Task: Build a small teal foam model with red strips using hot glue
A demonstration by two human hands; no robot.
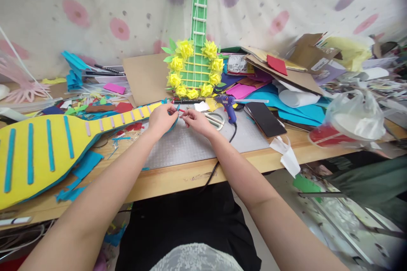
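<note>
A yellow craft guitar [38, 148] with blue sides and blue strips lies along the left of the table, its neck [127, 117] running under my left hand. My left hand [163, 118] is closed at the head end of that neck, its fingertips pinching a small blue piece [178, 107]. Just to its right, my right hand [197, 122] pinches a thin red piece [182, 110] whose kind I cannot make out. Both hands' fingertips nearly meet above the grey cutting mat [203, 150]. Scissors [216, 120] lie beside my right hand, partly covered by it.
Behind stands a green craft guitar [197, 65] ringed with yellow paper flowers. A blue glue gun [229, 106], its cord trailing over the front edge, and a phone [266, 118] lie right. Paper scraps, cardboard [148, 77] and a bagged cup [337, 129] crowd the table.
</note>
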